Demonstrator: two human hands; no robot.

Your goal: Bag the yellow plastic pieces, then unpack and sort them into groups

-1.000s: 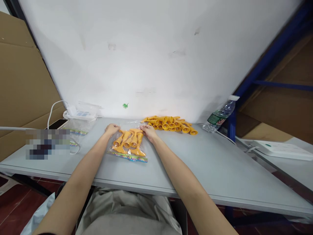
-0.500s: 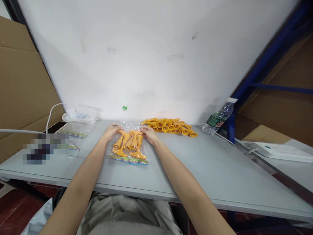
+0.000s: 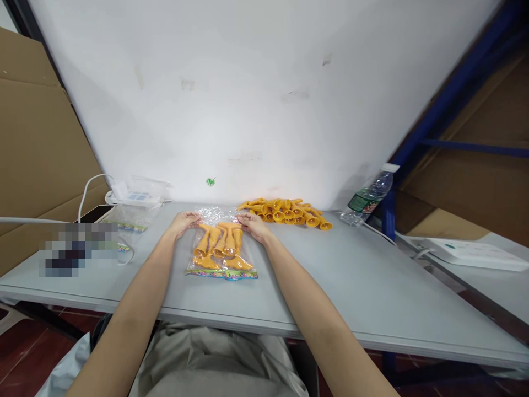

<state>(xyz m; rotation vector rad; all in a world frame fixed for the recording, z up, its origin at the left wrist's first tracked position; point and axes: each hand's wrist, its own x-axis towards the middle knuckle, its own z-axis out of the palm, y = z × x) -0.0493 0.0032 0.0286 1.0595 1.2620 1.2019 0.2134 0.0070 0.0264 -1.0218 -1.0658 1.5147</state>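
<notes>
A clear plastic bag (image 3: pixel 221 274) with a colourful printed strip along its near edge lies on the grey table. Inside it are several orange-yellow plastic pieces (image 3: pixel 225 242), flared and hollow at one end. My left hand (image 3: pixel 184 223) pinches the bag's far left corner, fingers closed on the film. At the far right corner, my right hand (image 3: pixel 253 225) grips the bag in the same way. Just beyond my right hand, a pile of similar orange-yellow pieces (image 3: pixel 289 212) rests against the white wall, many with their open ends facing me.
More clear bags (image 3: pixel 134 218) lie at the left, near a phone (image 3: pixel 98 214), white cables and a blurred-out patch. A plastic water bottle (image 3: pixel 370 197) leans at the right. Beyond it, a white power strip (image 3: pixel 475 253) sits beside a blue metal frame (image 3: pixel 388 215).
The bag's near edge has swung slightly to the right and lies straighter. My left hand has moved a little to the left and down; both hands still hold the bag's far corners.
</notes>
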